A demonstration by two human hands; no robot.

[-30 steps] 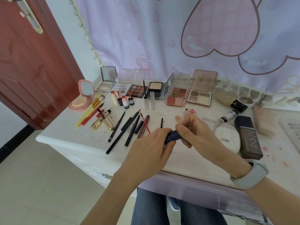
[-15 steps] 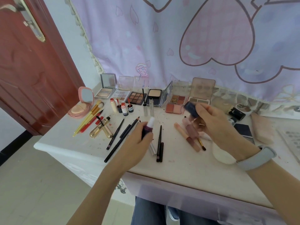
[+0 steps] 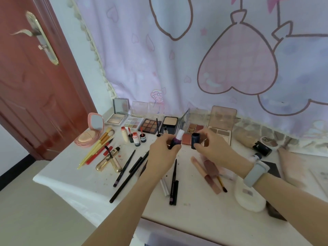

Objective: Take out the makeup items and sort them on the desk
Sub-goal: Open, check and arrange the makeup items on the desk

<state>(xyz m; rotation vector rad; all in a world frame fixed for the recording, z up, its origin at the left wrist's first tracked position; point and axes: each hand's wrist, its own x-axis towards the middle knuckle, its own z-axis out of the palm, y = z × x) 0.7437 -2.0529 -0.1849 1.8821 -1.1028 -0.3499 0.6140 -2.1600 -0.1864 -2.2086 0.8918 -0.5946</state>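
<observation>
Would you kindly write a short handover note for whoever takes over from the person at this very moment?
Left hand: holds a purple tube with its white tip up, uncapped.
Right hand: holds the dark blue cap beside it, apart from the tube.
Both are above the desk, in front of the open palettes.
Done: palettes along the back, pencils and brushes grouped left.
Left: probably set tube and cap down; tidy the right side.

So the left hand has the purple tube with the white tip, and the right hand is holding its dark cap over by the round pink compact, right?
Not quite. In the head view the left hand does hold the purple tube, but the right hand holds the dark cap just beside the tube, in front of the palettes. The round pink compact sits far off to the left.
</observation>
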